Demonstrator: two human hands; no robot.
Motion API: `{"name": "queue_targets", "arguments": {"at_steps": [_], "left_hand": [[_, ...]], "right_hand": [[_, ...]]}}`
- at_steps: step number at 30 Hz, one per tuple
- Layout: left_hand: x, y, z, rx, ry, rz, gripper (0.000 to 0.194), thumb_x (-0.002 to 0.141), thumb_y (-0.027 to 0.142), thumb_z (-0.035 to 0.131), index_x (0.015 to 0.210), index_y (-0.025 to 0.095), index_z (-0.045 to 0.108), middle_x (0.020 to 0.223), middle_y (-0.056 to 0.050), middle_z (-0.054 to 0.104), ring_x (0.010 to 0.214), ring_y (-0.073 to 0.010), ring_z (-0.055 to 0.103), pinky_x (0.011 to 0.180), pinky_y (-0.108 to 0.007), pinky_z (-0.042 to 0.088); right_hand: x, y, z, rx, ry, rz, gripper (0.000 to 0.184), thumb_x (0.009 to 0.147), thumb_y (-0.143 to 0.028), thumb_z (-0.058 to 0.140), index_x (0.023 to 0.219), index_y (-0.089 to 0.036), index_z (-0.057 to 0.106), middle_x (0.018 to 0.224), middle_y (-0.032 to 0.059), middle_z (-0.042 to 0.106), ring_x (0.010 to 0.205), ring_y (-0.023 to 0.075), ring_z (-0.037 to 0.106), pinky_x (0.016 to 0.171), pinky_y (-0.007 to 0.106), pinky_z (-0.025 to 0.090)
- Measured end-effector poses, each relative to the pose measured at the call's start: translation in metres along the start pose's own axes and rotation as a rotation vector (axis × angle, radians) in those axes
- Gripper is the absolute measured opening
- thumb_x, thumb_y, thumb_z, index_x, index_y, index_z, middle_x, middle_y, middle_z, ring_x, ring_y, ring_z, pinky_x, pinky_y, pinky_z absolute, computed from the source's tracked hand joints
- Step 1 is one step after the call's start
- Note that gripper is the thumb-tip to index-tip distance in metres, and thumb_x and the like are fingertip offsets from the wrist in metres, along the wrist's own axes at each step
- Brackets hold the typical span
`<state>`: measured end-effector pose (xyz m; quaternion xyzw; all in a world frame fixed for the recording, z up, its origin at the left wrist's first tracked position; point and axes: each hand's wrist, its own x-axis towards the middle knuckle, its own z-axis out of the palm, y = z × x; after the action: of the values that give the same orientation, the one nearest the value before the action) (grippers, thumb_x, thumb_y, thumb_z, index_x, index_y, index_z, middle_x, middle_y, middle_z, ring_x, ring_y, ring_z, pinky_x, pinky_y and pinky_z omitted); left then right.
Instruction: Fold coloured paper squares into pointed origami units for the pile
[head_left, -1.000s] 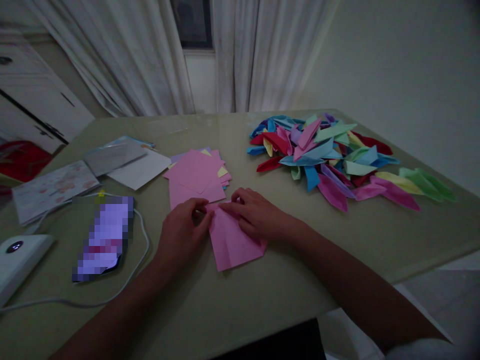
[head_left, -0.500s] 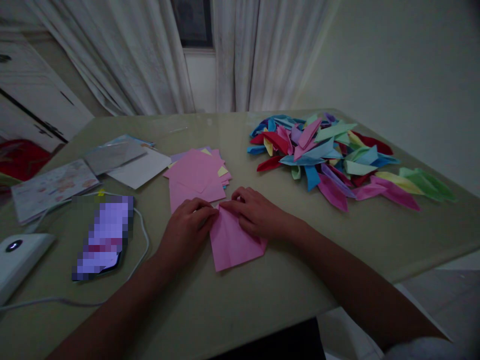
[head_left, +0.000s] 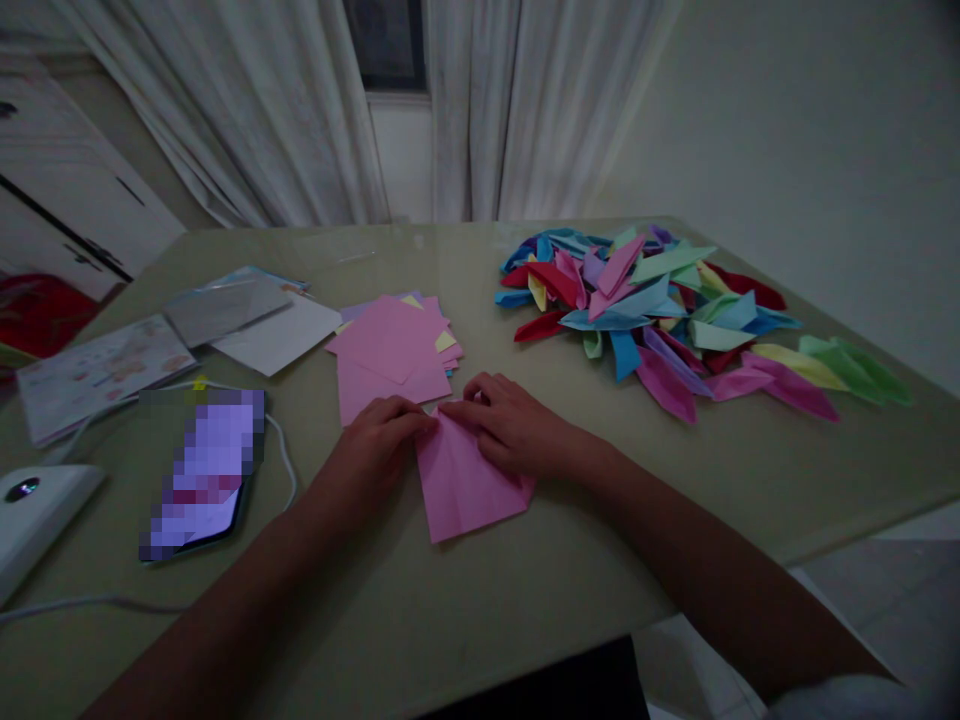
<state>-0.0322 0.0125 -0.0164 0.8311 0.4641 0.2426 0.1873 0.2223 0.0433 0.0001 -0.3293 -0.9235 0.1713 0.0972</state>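
A pink sheet of paper (head_left: 466, 492), creased and partly folded, lies on the table in front of me. My left hand (head_left: 382, 440) pinches its far left corner between thumb and fingers. Across its far right part lies my right hand (head_left: 514, 422), fingers bent and pressed on the paper near the same far corner. The fingers hide the fold at that end. Just beyond my left hand sits a loose stack of square papers (head_left: 394, 345), mostly pink, with yellow and purple edges showing.
Folded paper pieces (head_left: 645, 300) in many colours are heaped at the back right. On the left are a phone (head_left: 214, 470) with a blurred screen, a white device (head_left: 49, 520), a cable (head_left: 112, 602), a patterned packet (head_left: 105, 372) and a white sheet (head_left: 277, 335).
My left fingers have shifted very slightly at the paper's far left corner. The right hand and the pink paper look nearly the same.
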Motion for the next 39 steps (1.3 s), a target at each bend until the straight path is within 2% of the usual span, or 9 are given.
{"name": "queue_targets", "arguments": {"at_steps": [7, 14, 19, 24, 29, 39], "left_hand": [[-0.001, -0.005, 0.006, 0.09, 0.003, 0.035, 0.033, 0.104, 0.016, 0.052, 0.116, 0.024, 0.082, 0.118, -0.01, 0.075, 0.106, -0.0283, 0.069, 0.094, -0.046, 0.056], [-0.001, -0.005, 0.002, 0.18, -0.037, 0.109, 0.033, 0.1, 0.007, 0.058, 0.118, 0.023, 0.08, 0.119, -0.011, 0.076, 0.106, -0.029, 0.069, 0.091, -0.047, 0.055], [-0.001, -0.004, 0.0, 0.211, -0.027, 0.142, 0.034, 0.098, 0.006, 0.063, 0.119, 0.026, 0.081, 0.125, -0.01, 0.077, 0.11, -0.03, 0.07, 0.092, -0.047, 0.055], [-0.001, -0.004, -0.002, 0.218, -0.024, 0.147, 0.032, 0.1, 0.007, 0.062, 0.119, 0.024, 0.081, 0.119, -0.009, 0.082, 0.109, -0.0295, 0.073, 0.091, -0.045, 0.054], [0.0, -0.005, -0.004, 0.239, -0.06, 0.173, 0.028, 0.099, 0.006, 0.064, 0.116, 0.02, 0.081, 0.123, -0.011, 0.08, 0.11, -0.0317, 0.072, 0.09, -0.047, 0.054], [-0.001, -0.005, -0.005, 0.267, -0.076, 0.187, 0.036, 0.099, 0.004, 0.061, 0.125, 0.022, 0.079, 0.132, -0.011, 0.079, 0.115, -0.0325, 0.071, 0.091, -0.049, 0.054]], "right_hand": [[-0.001, 0.001, 0.002, 0.016, 0.016, -0.002, 0.052, 0.101, -0.017, 0.056, 0.153, -0.017, 0.06, 0.132, 0.0177, 0.058, 0.12, 0.0299, 0.054, 0.11, 0.049, 0.046], [-0.001, 0.001, 0.001, 0.023, 0.03, -0.01, 0.051, 0.101, -0.017, 0.055, 0.152, -0.016, 0.06, 0.131, 0.0179, 0.059, 0.119, 0.0305, 0.054, 0.11, 0.05, 0.047], [-0.001, 0.002, 0.002, 0.033, 0.047, -0.016, 0.051, 0.1, -0.015, 0.055, 0.151, -0.014, 0.06, 0.131, 0.018, 0.06, 0.119, 0.03, 0.055, 0.109, 0.049, 0.047], [-0.001, 0.005, 0.004, 0.021, 0.059, -0.038, 0.053, 0.097, -0.013, 0.057, 0.151, -0.013, 0.059, 0.131, 0.0187, 0.06, 0.117, 0.0301, 0.055, 0.107, 0.049, 0.048], [-0.002, 0.006, 0.006, 0.017, 0.062, -0.032, 0.053, 0.098, -0.014, 0.057, 0.151, -0.016, 0.059, 0.131, 0.0174, 0.06, 0.118, 0.0299, 0.055, 0.108, 0.049, 0.048], [-0.001, 0.004, 0.004, 0.025, 0.047, -0.024, 0.054, 0.099, -0.014, 0.057, 0.152, -0.013, 0.059, 0.133, 0.0192, 0.06, 0.12, 0.0305, 0.056, 0.11, 0.05, 0.048]]}}
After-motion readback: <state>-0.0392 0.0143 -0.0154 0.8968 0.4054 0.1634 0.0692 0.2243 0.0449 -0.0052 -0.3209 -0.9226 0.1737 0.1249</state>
